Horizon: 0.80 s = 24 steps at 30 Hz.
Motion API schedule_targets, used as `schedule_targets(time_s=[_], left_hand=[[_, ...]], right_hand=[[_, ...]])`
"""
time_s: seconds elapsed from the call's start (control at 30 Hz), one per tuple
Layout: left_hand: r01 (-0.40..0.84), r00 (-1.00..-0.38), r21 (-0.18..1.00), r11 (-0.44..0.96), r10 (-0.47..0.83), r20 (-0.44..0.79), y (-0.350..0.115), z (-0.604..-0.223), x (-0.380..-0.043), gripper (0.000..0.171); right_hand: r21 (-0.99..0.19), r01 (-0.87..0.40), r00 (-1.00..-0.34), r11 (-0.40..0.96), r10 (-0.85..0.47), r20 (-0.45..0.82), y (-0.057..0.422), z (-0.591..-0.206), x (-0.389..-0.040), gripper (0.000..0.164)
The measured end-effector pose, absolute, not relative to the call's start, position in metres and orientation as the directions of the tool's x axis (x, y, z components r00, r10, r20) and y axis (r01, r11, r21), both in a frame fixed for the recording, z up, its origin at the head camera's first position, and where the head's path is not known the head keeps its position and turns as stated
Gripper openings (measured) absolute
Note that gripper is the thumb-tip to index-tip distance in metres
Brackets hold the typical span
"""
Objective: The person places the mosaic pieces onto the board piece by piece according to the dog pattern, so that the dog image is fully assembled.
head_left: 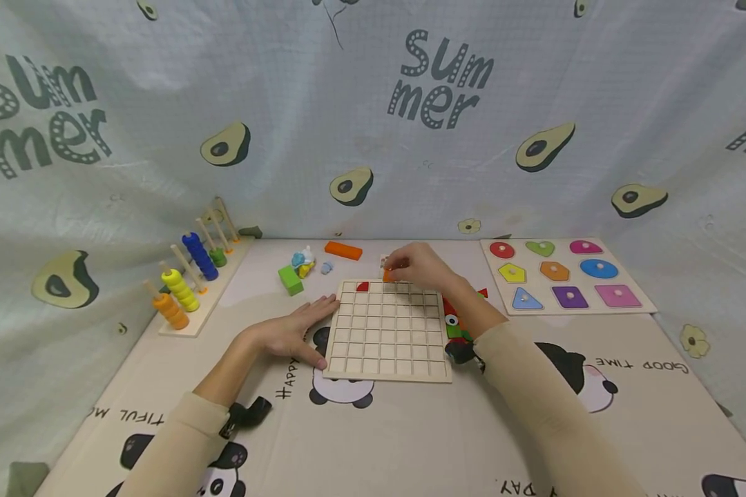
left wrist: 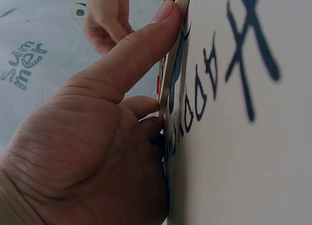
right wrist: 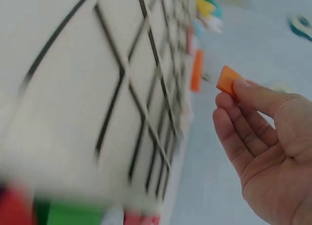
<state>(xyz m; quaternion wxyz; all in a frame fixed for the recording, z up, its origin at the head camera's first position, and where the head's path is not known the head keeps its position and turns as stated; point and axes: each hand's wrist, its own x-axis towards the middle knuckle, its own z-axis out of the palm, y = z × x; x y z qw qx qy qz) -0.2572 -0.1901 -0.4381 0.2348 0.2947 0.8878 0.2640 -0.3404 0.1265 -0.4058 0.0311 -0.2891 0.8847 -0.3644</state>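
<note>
A pale wooden board [head_left: 388, 335] with a grid of square cells lies on the table in front of the person. One red-and-white tile [head_left: 362, 286] sits in a cell of its far row, toward the left. The left hand [head_left: 292, 333] rests along the board's left edge, fingers spread, with the thumb at the near left corner. In the left wrist view the thumb [left wrist: 165, 13] touches the board's side. Over the far edge, the right hand [head_left: 424, 266] pinches a small orange tile [right wrist: 227, 80] between thumb and fingers, held above the surface.
Colourful tiles [head_left: 452, 330] lie partly hidden under the right forearm. A peg stacker [head_left: 193, 321] with rings stands left, a shape puzzle board [head_left: 578, 305] right. Behind are a green block [head_left: 291, 280], an orange block [head_left: 343, 250] and a small figurine [head_left: 303, 261].
</note>
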Motion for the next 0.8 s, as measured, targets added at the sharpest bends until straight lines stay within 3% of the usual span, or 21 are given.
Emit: schedule_targets(time_s=[0.4, 0.67, 0.8], left_hand=[[0.4, -0.717, 0.593, 0.699, 0.642, -0.272, -0.19, -0.44, -0.26, 0.117], [0.398, -0.717, 0.597, 0.696, 0.642, -0.271, -0.19, -0.44, -0.259, 0.117], [0.404, -0.715, 0.6, 0.69, 0.647, -0.263, -0.19, -0.439, -0.258, 0.117]], right_hand=[[-0.478, -0.509, -0.829, 0.716, -0.557, 0.05, 0.085, -0.417, -0.351, 0.011], [-0.403, -0.548, -0.787, 0.733, -0.615, -0.048, 0.084, -0.415, -0.344, 0.022], [-0.281, -0.653, -0.729, 0.703, -0.684, -0.014, 0.082, -0.416, -0.344, 0.011]])
